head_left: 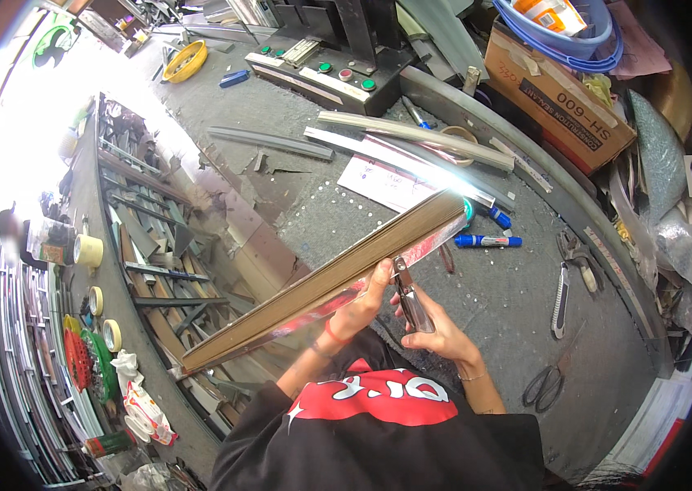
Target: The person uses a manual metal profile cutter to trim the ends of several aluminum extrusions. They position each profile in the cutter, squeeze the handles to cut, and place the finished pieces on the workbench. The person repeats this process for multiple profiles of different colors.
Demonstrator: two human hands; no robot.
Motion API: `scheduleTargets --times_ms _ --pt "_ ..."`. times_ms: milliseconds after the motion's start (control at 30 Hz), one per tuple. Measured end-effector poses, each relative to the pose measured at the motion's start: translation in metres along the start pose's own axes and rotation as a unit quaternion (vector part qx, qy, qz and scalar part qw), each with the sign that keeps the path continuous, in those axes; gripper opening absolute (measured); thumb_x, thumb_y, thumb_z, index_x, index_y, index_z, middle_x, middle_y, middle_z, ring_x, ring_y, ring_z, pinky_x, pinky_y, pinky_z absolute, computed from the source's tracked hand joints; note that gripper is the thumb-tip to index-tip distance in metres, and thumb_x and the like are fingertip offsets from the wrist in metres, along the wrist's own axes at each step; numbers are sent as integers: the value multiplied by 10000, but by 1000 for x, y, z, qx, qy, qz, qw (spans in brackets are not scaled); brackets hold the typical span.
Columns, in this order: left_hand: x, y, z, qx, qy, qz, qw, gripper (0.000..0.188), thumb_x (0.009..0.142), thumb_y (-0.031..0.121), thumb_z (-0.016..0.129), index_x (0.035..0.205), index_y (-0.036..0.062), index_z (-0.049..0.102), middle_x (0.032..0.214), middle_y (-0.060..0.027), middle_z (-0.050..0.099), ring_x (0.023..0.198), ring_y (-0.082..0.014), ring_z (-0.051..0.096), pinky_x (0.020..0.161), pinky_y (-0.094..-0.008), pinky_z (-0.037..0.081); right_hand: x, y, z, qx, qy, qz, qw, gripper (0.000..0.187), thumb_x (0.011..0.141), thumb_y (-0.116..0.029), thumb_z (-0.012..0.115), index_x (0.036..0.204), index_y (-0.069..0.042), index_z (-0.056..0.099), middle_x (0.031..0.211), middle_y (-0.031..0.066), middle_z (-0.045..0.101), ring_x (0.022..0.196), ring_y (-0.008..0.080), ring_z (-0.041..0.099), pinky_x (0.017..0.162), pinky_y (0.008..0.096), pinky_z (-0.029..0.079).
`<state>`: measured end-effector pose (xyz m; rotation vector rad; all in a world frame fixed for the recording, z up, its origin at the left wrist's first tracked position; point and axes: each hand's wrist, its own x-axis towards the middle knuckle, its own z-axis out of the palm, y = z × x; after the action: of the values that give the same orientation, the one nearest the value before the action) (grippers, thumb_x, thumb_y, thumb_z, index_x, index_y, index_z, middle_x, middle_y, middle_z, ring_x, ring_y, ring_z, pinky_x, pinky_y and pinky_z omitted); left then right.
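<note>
A long brown strip-like profile (330,278), apparently several thin lengths stacked together, slants across the middle from lower left to upper right. Clear film with red print (305,317) runs along its near edge. My left hand (360,307) is closed around the profile near its right part, thumb on top. In my right hand (438,331) is a shiny metal hole punch (413,304), fingers wrapped round its handles. The punch's head meets the near edge of the profile beside my left thumb; its jaws are too small to make out.
Blue markers (487,241), a box cutter (559,301), pliers (581,260) and scissors (544,388) lie on the grey worktop at right. Metal profiles (411,139) and a black machine with buttons (330,74) stand beyond. Offcuts fill a rack (158,237) at left.
</note>
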<state>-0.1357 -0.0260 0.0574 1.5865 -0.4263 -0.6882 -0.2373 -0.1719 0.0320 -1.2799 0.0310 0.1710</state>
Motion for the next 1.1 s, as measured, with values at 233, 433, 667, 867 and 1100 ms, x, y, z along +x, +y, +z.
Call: scheduleTargets --times_ms 233,433,667,867,1100 --pt "5 6 11 -47 51 88 994 290 955 312 482 890 45 575 765 15 503 735 -87 448 662 -248 367 1 8 5 7 79 25 997 644 611 -18 559 1248 -22 459 1003 26 522 833 91 495 675 227 436" --pt "7 2 -1 15 -28 -23 999 392 1002 327 356 1201 15 485 1174 -50 501 1117 -135 433 966 -295 351 4 6 -8 50 54 76 994 652 612 15 552 1257 -16 462 1065 44 530 920 125 486 707 248 459" --pt "20 -17 4 27 2 59 998 334 989 273 411 1182 19 511 1037 -35 565 956 -134 520 804 -304 429 19 21 -11 -6 95 58 994 524 646 16 551 1168 5 511 1020 42 578 909 126 524 742 268 474" --pt "35 -32 -24 192 101 214 952 172 922 128 498 1007 31 611 846 -127 625 708 -223 593 593 -352 439 54 36 10 -14 77 42 996 401 707 -7 517 1107 12 525 881 36 585 765 121 562 686 261 470" --pt "34 -30 -88 66 62 10 996 324 985 276 414 1066 -10 543 960 -33 557 889 -104 487 769 -260 415 106 46 40 71 -21 69 995 288 740 -49 505 1021 11 530 776 21 556 616 67 511 502 197 391"
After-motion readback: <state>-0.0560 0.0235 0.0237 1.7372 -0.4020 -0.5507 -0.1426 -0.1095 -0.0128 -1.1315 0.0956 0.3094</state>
